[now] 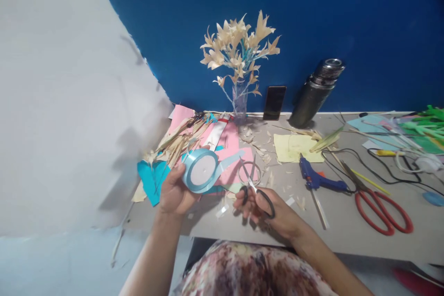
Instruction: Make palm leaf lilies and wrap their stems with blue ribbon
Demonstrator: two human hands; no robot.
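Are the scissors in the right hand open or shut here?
Open. The black-handled scissors in the right hand have their blades spread in a V, tips clearly apart.

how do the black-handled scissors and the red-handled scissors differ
The black-handled scissors are in the right hand; the red-handled scissors lie on the table. The black-handled pair looks smaller; the red-handled pair looks larger. Both have looped handles.

Your left fingers [177, 173] are mostly hidden behind the ribbon roll [202, 170]. Your forearms [152, 256] run off the bottom edge. At right, the green bundle [429, 120] is cut off; below, a blurred red thing [414, 281] is too.
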